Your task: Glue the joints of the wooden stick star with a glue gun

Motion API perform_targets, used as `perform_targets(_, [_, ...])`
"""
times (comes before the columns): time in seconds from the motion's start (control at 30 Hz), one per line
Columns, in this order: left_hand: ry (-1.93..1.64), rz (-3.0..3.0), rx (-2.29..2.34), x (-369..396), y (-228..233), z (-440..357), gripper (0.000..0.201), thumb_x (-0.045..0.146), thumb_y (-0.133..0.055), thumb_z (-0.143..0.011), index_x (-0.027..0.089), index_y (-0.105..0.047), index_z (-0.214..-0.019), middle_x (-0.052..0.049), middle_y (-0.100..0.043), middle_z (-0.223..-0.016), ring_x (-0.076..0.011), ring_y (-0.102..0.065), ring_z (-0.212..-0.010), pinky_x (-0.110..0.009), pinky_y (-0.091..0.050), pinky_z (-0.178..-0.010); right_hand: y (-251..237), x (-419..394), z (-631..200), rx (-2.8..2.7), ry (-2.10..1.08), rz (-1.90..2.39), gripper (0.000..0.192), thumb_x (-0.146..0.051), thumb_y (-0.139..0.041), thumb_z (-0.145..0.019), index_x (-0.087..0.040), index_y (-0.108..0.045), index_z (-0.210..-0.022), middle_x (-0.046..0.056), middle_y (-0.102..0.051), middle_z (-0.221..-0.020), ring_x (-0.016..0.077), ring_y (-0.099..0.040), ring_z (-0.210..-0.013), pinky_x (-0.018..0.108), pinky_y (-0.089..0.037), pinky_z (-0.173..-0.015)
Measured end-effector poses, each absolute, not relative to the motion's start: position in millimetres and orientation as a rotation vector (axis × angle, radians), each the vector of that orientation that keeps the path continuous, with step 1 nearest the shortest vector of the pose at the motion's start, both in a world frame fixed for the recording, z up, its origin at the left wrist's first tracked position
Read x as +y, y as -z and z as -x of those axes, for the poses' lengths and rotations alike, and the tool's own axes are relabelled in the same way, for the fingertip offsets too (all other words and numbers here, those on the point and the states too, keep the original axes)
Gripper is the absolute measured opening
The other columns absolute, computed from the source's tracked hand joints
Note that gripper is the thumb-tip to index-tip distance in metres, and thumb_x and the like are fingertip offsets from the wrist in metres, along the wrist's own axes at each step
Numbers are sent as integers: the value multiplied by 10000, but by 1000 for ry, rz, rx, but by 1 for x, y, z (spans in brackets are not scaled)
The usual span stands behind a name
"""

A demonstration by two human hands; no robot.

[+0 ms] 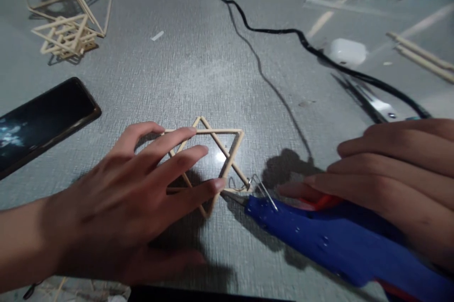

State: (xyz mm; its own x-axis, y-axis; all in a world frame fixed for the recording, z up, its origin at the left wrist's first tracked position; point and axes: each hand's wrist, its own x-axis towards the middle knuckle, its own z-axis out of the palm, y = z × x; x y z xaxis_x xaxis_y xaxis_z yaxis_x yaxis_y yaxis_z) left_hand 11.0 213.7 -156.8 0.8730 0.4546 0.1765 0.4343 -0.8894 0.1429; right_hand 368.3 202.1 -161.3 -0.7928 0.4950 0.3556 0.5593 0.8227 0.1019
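Note:
A six-pointed star of thin wooden sticks (227,165) lies flat on the table in front of me. Across its left side my left hand (142,188) is spread, several fingertips pressing on the sticks. From the right, my right hand (390,169) is wrapped round a blue hot glue gun (305,235) with a red trigger and a bent wire stand (265,193). The gun's nozzle (234,199) is at the star's lower right, close by my left index fingertip. Whether the nozzle touches the sticks I cannot tell.
A phone (53,117) lies at left, below a small stick structure (67,39) and a larger stick frame (106,8). A black cable (269,31) crosses the table. Right of it are a white case (347,51), scissors (372,98) and loose sticks (425,58).

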Motion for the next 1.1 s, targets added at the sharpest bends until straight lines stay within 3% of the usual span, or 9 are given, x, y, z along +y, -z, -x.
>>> perform_targets(0.2, [-316,-2970,669,215,156,-12,568,583,-593,-1030,249,-635,-1488,-128,-646,-1542,-455,-578,-1469,-688,-457,-1207,162,202,-369,-2727,313,826,132,-224,-512,-1111,-291,-616,-1158,59,-729,-869,305,-639,-899,514,-494,-793])
perform_targets(0.43, [-306,-2945,680,215,155,-11,561,559,-626,-1028,254,-624,-1499,-139,-637,-1566,-427,-532,-1528,-676,-423,-1242,160,204,-369,-2733,289,783,118,-207,-587,-1079,-269,-638,-1166,45,-728,-855,301,-651,-883,511,-484,-779])
perform_targets(0.7, [-300,-2950,667,215,156,-11,561,539,-607,-1051,232,-615,-1520,-166,-621,-1567,-443,-503,-1535,-690,-375,-1228,164,203,-374,-2730,310,791,140,-184,-576,-1059,-280,-626,-1148,66,-729,-937,309,-658,-914,531,-509,-804])
perform_targets(0.83, [-277,-2951,666,215,156,-11,554,534,-603,-1060,231,-612,-1524,-173,-619,-1568,-440,-502,-1530,-685,-377,-1216,167,204,-379,-2695,307,772,196,-196,-464,-1100,-304,-627,-1106,69,-706,-938,307,-652,-925,536,-501,-821])
perform_targets(1.1, [-293,-2981,661,215,156,-10,581,568,-576,-1049,238,-607,-1526,-159,-624,-1560,-448,-524,-1520,-700,-407,-1196,166,204,-376,-2713,278,797,165,-178,-509,-1088,-298,-622,-1099,62,-690,-938,293,-642,-931,524,-513,-848])
